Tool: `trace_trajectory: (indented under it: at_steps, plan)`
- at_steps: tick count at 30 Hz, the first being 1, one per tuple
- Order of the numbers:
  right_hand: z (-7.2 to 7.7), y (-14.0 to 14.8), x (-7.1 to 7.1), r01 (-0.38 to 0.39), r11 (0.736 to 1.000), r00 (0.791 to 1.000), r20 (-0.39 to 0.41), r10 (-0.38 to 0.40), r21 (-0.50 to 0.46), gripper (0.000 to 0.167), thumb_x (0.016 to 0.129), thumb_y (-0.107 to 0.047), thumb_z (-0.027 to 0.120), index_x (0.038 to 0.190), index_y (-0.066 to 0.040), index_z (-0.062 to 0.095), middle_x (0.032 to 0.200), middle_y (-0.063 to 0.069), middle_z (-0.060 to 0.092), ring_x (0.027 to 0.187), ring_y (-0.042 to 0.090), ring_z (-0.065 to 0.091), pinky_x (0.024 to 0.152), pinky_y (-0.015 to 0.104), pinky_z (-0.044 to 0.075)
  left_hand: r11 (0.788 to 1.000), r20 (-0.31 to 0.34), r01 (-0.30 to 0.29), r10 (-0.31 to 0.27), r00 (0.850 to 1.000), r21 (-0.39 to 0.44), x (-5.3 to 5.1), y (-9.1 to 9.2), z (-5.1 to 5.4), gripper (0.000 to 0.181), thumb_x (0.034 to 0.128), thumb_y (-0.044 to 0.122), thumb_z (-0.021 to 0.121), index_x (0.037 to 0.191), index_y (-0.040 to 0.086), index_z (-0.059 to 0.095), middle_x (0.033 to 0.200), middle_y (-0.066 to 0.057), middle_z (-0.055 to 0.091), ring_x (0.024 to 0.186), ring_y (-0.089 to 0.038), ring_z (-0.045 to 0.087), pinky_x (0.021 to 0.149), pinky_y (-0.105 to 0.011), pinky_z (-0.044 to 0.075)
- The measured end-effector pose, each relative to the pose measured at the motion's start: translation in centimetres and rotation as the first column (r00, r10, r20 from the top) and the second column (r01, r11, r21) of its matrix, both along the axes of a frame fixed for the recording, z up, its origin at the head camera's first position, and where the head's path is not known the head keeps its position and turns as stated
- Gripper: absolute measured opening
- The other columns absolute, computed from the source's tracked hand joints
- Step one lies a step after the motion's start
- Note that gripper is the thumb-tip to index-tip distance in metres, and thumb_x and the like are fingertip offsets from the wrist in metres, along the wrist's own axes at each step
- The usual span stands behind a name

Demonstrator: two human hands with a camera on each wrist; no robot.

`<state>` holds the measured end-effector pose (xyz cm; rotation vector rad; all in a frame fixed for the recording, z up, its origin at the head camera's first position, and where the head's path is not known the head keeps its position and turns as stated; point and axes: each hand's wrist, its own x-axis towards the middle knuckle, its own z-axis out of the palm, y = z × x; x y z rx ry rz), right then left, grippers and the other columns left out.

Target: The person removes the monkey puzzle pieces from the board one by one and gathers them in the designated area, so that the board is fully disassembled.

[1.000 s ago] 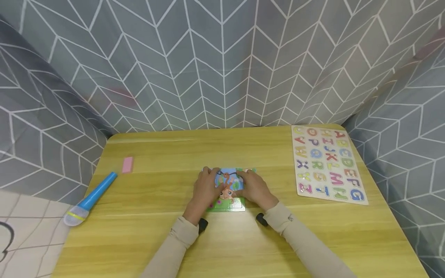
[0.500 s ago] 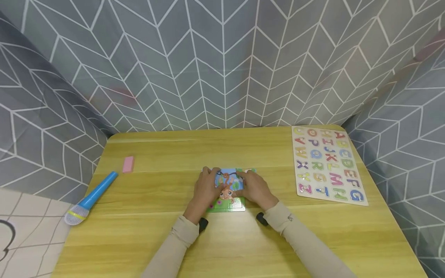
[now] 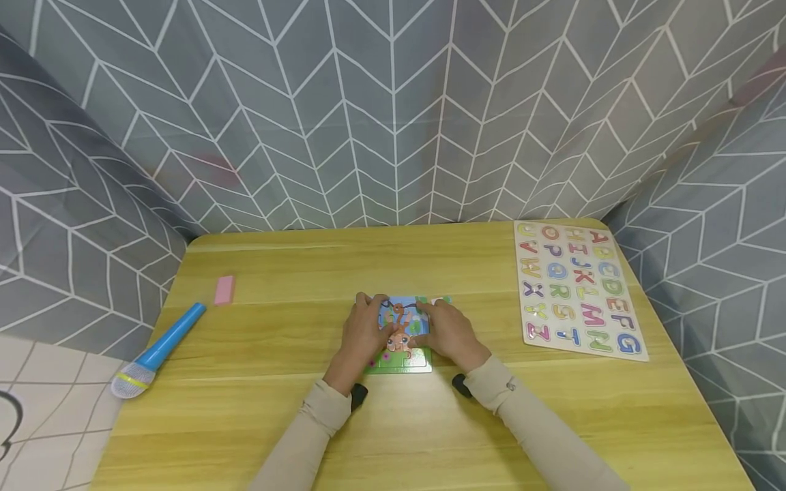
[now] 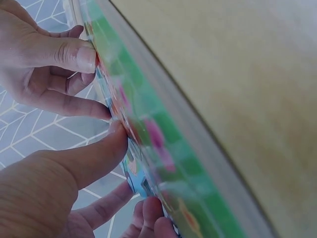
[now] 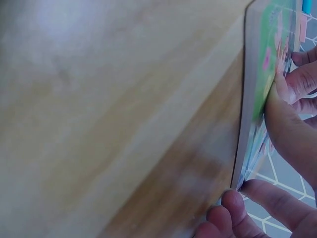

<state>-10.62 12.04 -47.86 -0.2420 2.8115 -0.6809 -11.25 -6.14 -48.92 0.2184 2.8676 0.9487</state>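
Observation:
A small jigsaw puzzle [image 3: 400,342] in a flat tray lies on the table, with a cartoon monkey on blue and green. My left hand [image 3: 361,335] holds its left side, the thumb [image 4: 111,141] on the picture and the other fingers bent at the edge. From the right, my right hand [image 3: 451,332] holds it likewise, its thumb [image 5: 287,121] on the face and its fingertips at the border. The hands hide both sides of the puzzle. A patch with green leaves [image 3: 445,300] shows beyond the right fingers; whether it is a loose piece I cannot tell.
On the wooden table [image 3: 276,423], a white alphabet board [image 3: 580,293] with coloured letters lies at the right. A pink block [image 3: 224,290] and a blue toy microphone [image 3: 162,348] lie at the left, the microphone's head over the edge. Patterned grey curtains [image 3: 393,123] enclose the table.

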Motion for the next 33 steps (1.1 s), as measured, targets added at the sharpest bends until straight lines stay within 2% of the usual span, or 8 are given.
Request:
trace_trajectory:
  at_steps: [3, 8, 12, 15, 20, 24, 33]
  plan:
    - [0.0, -0.1, 0.0, -0.005, 1.000, 1.000, -0.003, 0.005, 0.000, 0.082, 0.071, -0.040, 0.089, 0.140, -0.006, 0.059, 0.116, 0.019, 0.069, 0.111, 0.037, 0.065, 0.087, 0.048, 0.058, 1.000, -0.006, -0.002, 0.002, 1.000, 0.004, 0.1, 0.0, 0.0, 0.051, 0.0870, 0.019, 0.080, 0.132, 0.006, 0.060, 0.106, -0.013, 0.047, 0.080, -0.020, 0.045, 0.057, -0.027, 0.038]
    - [-0.1, -0.1, 0.0, -0.011, 1.000, 1.000, 0.019, 0.011, -0.006, 0.084, 0.072, -0.038, 0.089, 0.142, -0.004, 0.056, 0.120, 0.019, 0.066, 0.099, 0.032, 0.065, 0.080, 0.045, 0.058, 1.000, 0.004, -0.002, 0.002, 1.000, -0.002, 0.1, 0.0, -0.1, 0.052, 0.0871, 0.020, 0.080, 0.134, 0.007, 0.059, 0.108, -0.013, 0.048, 0.082, -0.020, 0.046, 0.058, -0.026, 0.039]
    - [-0.3, -0.3, 0.0, -0.009, 0.998, 0.999, 0.032, 0.011, -0.055, 0.079, 0.074, -0.031, 0.089, 0.139, -0.002, 0.057, 0.100, 0.012, 0.061, 0.079, 0.022, 0.055, 0.065, 0.033, 0.049, 1.000, 0.013, -0.006, 0.006, 1.000, 0.000, 0.0, 0.1, -0.2, 0.053, 0.0872, 0.021, 0.080, 0.135, 0.008, 0.059, 0.110, -0.013, 0.049, 0.084, -0.020, 0.046, 0.059, -0.025, 0.039]
    - [-0.5, -0.6, -0.1, -0.016, 0.992, 0.999, 0.027, 0.020, -0.127, 0.068, 0.079, -0.025, 0.086, 0.135, 0.001, 0.058, 0.099, 0.009, 0.060, 0.082, 0.019, 0.055, 0.067, 0.029, 0.049, 1.000, 0.004, -0.004, 0.004, 1.000, -0.002, 0.0, 0.1, -0.2, 0.053, 0.0867, 0.020, 0.080, 0.134, 0.008, 0.060, 0.109, -0.013, 0.049, 0.084, -0.020, 0.046, 0.059, -0.025, 0.039]
    - [-0.6, -1.3, -0.6, -0.007, 0.970, 0.999, 0.047, 0.019, -0.243, 0.050, 0.090, -0.018, 0.076, 0.131, 0.002, 0.057, 0.102, 0.011, 0.063, 0.088, 0.021, 0.058, 0.073, 0.032, 0.053, 1.000, -0.026, 0.007, -0.008, 1.000, -0.016, 0.1, 0.0, -0.3, 0.052, 0.0860, 0.020, 0.080, 0.132, 0.007, 0.061, 0.104, -0.012, 0.047, 0.082, -0.020, 0.044, 0.059, -0.025, 0.038]
    - [-0.6, -1.6, -1.0, 0.009, 0.966, 0.998, 0.068, 0.009, -0.257, 0.043, 0.092, -0.017, 0.074, 0.128, -0.001, 0.059, 0.100, 0.010, 0.062, 0.086, 0.020, 0.057, 0.072, 0.032, 0.051, 1.000, -0.046, 0.005, -0.006, 0.999, -0.016, 0.1, -0.1, -0.3, 0.051, 0.0854, 0.018, 0.081, 0.131, 0.006, 0.061, 0.104, -0.012, 0.047, 0.083, -0.020, 0.044, 0.059, -0.026, 0.038]
    - [-0.8, -1.7, -1.6, 0.015, 0.955, 0.995, 0.095, 0.014, -0.297, 0.036, 0.094, -0.017, 0.071, 0.124, 0.000, 0.060, 0.099, 0.011, 0.060, 0.082, 0.020, 0.054, 0.068, 0.028, 0.047, 1.000, -0.028, 0.001, -0.001, 1.000, -0.014, 0.1, 0.0, -0.3, 0.054, 0.0861, 0.021, 0.080, 0.133, 0.006, 0.059, 0.108, -0.013, 0.048, 0.089, -0.022, 0.048, 0.064, -0.029, 0.044]
